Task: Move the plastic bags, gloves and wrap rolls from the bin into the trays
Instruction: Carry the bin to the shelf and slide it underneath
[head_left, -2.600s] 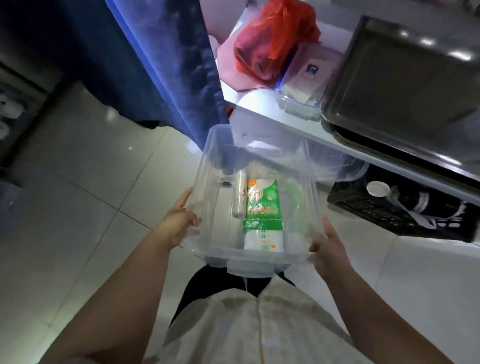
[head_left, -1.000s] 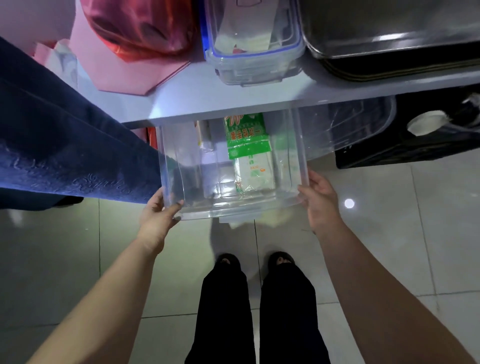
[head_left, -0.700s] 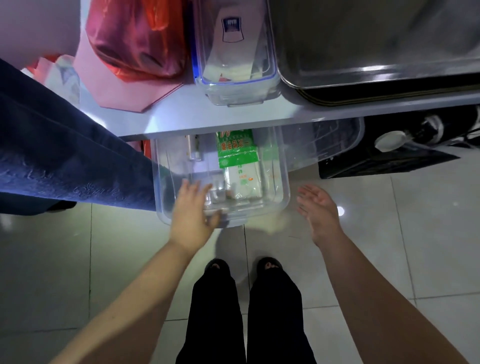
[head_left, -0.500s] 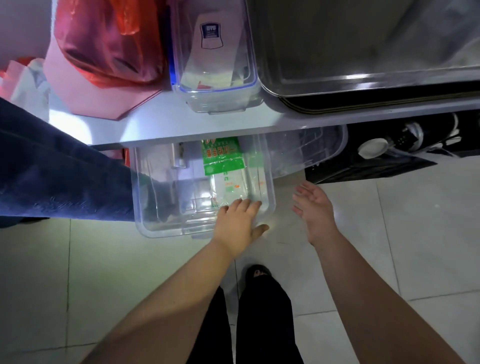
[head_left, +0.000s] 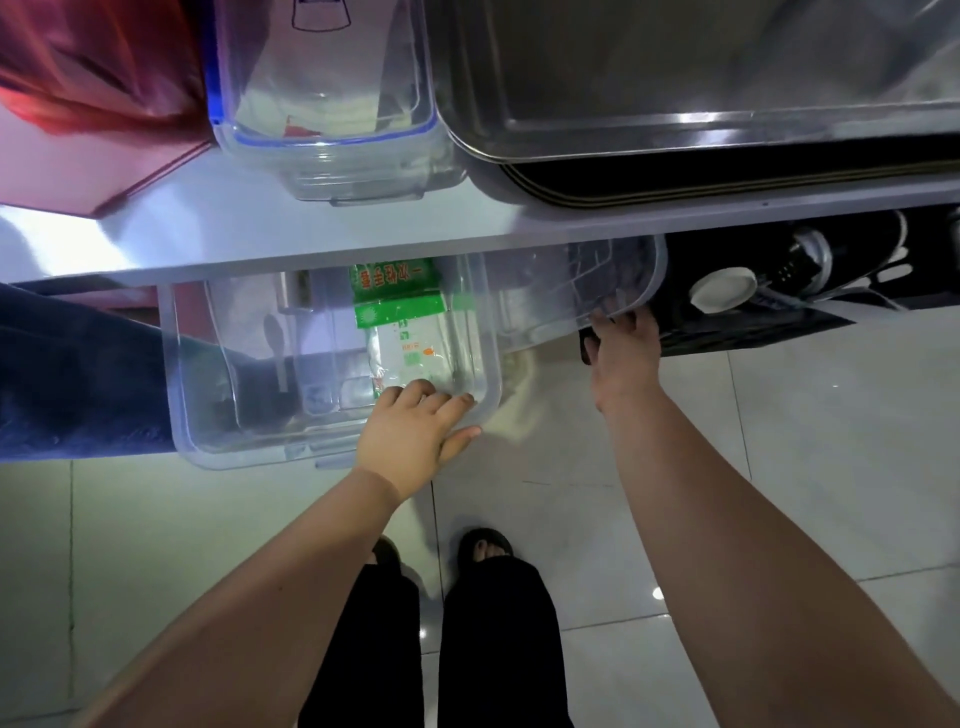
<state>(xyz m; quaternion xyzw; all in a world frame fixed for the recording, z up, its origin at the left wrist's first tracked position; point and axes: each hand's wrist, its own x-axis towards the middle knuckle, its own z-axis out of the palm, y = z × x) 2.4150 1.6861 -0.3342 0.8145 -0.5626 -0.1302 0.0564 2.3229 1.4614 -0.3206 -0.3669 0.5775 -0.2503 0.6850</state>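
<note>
The clear plastic bin (head_left: 208, 415) stands on the floor, half under the table edge. Inside it lie a green-and-white packet (head_left: 397, 322) and a slim pale roll (head_left: 274, 343). My left hand (head_left: 415, 436) grips the bin's near right corner, fingers over the rim and thumb outside. My right hand (head_left: 623, 353) holds the lower edge of a clear lid (head_left: 582, 291) that leans beside the bin on the right. The stacked metal trays (head_left: 675, 135) sit on the table above.
On the table (head_left: 260, 234) are a clear box with a blue rim (head_left: 322, 104) and a red plastic bag (head_left: 78, 78). A black crate with a white cap (head_left: 779, 296) sits under the table at right. Blue cloth (head_left: 67, 374) hangs at left. My feet stand on pale tiles.
The bin came down from my hands to the floor under the table edge. My left hand slid to its right corner. My right hand let go and reached right to the lid.
</note>
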